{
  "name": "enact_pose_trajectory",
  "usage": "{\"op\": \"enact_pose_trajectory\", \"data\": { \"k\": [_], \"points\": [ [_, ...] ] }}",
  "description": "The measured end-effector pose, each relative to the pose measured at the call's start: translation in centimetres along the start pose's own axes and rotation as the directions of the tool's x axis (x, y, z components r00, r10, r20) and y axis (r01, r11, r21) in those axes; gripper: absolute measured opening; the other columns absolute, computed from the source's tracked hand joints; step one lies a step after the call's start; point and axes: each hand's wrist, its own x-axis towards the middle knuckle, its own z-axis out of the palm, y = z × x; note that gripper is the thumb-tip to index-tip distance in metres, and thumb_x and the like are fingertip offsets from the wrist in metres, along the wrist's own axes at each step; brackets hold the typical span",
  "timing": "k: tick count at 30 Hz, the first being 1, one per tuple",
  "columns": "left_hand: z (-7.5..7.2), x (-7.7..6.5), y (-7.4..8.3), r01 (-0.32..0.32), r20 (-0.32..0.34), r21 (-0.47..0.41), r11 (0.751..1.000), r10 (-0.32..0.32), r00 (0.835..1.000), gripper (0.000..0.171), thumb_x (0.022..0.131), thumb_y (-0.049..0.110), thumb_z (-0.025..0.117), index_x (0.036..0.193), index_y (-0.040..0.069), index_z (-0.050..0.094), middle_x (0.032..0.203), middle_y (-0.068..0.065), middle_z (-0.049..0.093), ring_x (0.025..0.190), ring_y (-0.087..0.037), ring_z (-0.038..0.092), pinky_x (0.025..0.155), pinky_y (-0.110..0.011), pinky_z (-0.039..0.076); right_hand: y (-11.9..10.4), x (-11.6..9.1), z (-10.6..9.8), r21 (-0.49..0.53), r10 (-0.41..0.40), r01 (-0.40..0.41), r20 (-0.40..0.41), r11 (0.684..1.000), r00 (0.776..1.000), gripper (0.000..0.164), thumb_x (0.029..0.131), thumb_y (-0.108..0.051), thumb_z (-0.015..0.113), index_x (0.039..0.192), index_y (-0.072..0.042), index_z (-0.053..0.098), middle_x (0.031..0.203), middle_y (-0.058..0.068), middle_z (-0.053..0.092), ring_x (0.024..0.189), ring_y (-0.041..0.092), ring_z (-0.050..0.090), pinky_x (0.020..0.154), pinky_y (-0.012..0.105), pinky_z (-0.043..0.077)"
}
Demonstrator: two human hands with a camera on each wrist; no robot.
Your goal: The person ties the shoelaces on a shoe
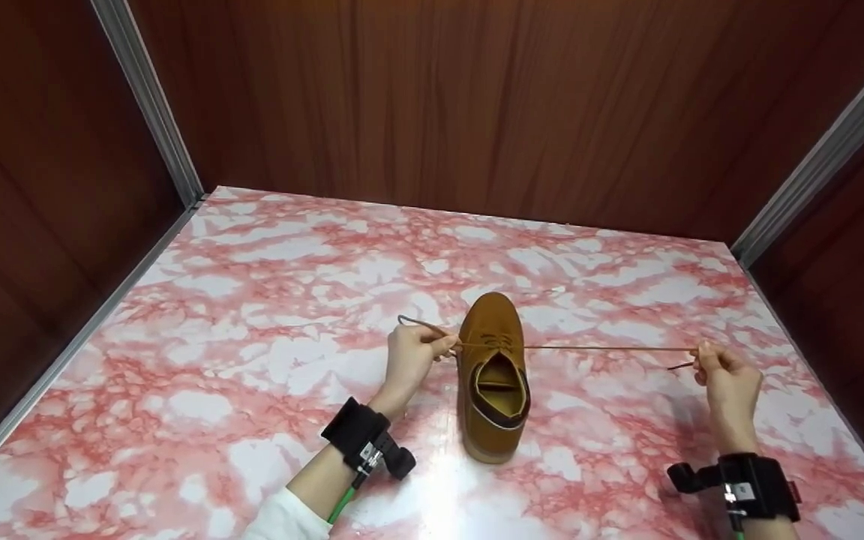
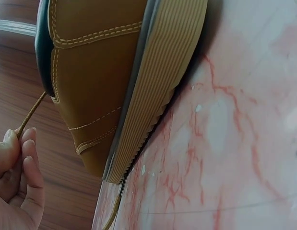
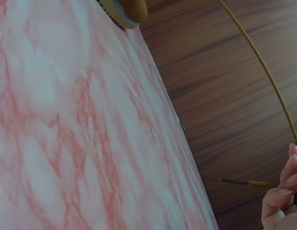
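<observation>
Straps [image 1: 357, 429] sit behind the fingers [image 1: 718, 361]; from afar I see left hand [image 1: 411, 358] and right hand [image 1: 732, 382] pinching a lace [image 1: 612, 348], the shoe [image 1: 496, 390] between them on the table [image 1: 289, 300], just beside the left fingers, and a brown wall [image 1: 439, 112] blocking the way beyond.

Shoe [image 2: 93, 86] cut off in both wrist views; left hand [image 2: 16, 182], right hand [image 3: 282, 199] cropped there; lace [image 1: 612, 348] crossings in head view too small to tell

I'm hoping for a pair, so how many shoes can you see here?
1. The brown shoe stands upright on the marbled tabletop, between the left hand and the right hand, which pinch its lace. Nothing seems to hide another.
</observation>
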Motion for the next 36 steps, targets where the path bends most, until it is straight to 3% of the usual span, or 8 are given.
{"op": "enact_pose_trajectory", "data": {
  "k": [7,12,22,30,36],
  "points": [
    [-0.05,-0.06,-0.04,0.002,-0.002,0.007,1.0,-0.002,1.0,0.009,0.077,0.008,0.071,0.074,0.0,0.071,0.065,-0.005,0.065,0.062,-0.034,0.06,0.053,-0.027,0.046,-0.29,-0.28,-0.07,-0.041,0.004,-0.003,0.013,0.999,1.0,0.027,0.082,-0.028,0.067,0.083,-0.001,0.066,0.064,0.002,0.056,0.056,0.009,0.049,0.052,0.016,0.042],
    [-0.06,-0.06,0.1,0.028,-0.01,-0.006,1.0,-0.028,1.0,0.009,0.076,0.01,0.072,0.074,0.002,0.071,0.064,-0.003,0.064,0.061,-0.025,0.06,0.056,-0.028,0.045,-0.62,-0.27,-0.15,-0.038,-0.021,0.023,0.039,0.999,0.999,0.021,0.084,-0.022,0.065,0.082,-0.001,0.067,0.064,0.004,0.056,0.055,0.01,0.05,0.051,0.017,0.042],
    [-0.08,0.17,0.43,0.091,0.005,-0.026,0.996,-0.091,0.996,0.006,0.076,0.009,0.072,0.077,0.004,0.071,0.068,-0.006,0.065,0.061,-0.018,0.06,0.061,-0.03,0.047,0.11,0.02,-0.44,-0.041,-0.006,0.006,0.002,0.999,1.0,0.033,0.081,-0.028,0.068,0.087,0.004,0.065,0.067,0.005,0.056,0.059,0.012,0.049,0.053,0.017,0.042],
    [-0.17,0.06,-0.06,0.059,0.006,-0.03,0.998,-0.059,0.998,0.008,0.075,0.008,0.072,0.077,0.0,0.071,0.065,-0.007,0.064,0.057,-0.016,0.06,0.058,-0.029,0.049,0.07,-0.41,-0.25,-0.005,0.023,-0.023,0.008,1.0,1.0,0.034,0.08,-0.029,0.069,0.088,0.004,0.065,0.066,0.004,0.056,0.058,0.012,0.048,0.052,0.017,0.041],
    [-0.23,-0.03,-0.18,0.029,0.019,-0.028,0.999,-0.028,0.999,0.008,0.076,0.006,0.071,0.077,-0.002,0.07,0.065,-0.006,0.065,0.057,-0.018,0.061,0.056,-0.029,0.05,0.22,-0.68,-0.4,-0.038,0.011,-0.011,0.004,0.999,1.0,0.037,0.079,-0.033,0.069,0.085,0.003,0.065,0.064,0.004,0.055,0.056,0.011,0.047,0.052,0.017,0.04]
  ]
}}
